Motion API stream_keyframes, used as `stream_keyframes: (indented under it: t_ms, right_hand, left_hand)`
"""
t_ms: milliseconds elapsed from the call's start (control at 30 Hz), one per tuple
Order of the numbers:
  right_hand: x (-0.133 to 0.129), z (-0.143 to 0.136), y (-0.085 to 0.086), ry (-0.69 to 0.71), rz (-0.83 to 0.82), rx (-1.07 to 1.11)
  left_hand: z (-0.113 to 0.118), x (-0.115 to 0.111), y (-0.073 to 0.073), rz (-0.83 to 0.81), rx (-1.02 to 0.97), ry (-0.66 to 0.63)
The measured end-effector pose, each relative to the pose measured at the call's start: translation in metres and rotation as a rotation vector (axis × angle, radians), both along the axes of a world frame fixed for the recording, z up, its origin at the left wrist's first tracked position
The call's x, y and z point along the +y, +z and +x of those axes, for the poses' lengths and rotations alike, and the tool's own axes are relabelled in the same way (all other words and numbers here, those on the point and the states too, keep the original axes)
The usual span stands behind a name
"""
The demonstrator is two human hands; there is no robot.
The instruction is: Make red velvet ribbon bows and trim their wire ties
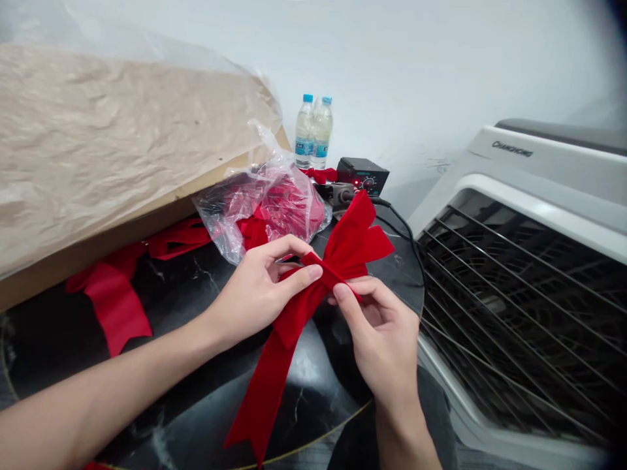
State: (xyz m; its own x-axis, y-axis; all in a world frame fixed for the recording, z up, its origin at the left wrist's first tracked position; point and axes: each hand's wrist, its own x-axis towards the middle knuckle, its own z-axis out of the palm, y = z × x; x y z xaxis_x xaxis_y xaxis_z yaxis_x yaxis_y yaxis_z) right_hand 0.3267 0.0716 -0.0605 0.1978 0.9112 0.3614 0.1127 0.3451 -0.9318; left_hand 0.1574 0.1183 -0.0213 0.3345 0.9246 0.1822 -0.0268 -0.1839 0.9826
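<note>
A red velvet bow point(289, 326) is held up above the black marbled table point(196, 398), one long notched tail hanging toward the table's front edge. My left hand point(264, 287) pinches the bow's middle band from the left, thumb on top. From the right, my right hand point(382, 326) grips the other end of that band between thumb and fingers. Loops of the bow fan out up and to the right past my hands. The undersides of the bow and some fingertips are hidden.
Behind my hands lies a clear plastic bag point(294, 202) of red ribbon pieces. More red ribbon point(117, 307) lies left, beside a large plastic-covered box point(122, 130). Water bottles point(312, 134) and a black control box point(363, 175) with a cable stand behind; an air cooler point(519, 294) is right.
</note>
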Motion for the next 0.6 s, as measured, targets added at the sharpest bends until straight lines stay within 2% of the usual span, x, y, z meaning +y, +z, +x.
stream_keyframes:
  t_ms: [433, 600]
  right_hand:
    - [0.0007, -0.0014, 0.0002, 0.026, -0.027, 0.124]
    - [-0.0018, -0.0015, 0.0005, 0.010, -0.012, 0.112]
  left_hand:
    - [0.0014, -0.0055, 0.0024, -0.023, -0.065, 0.062]
    - [0.0022, -0.0032, 0.0011, -0.104, -0.126, 0.064]
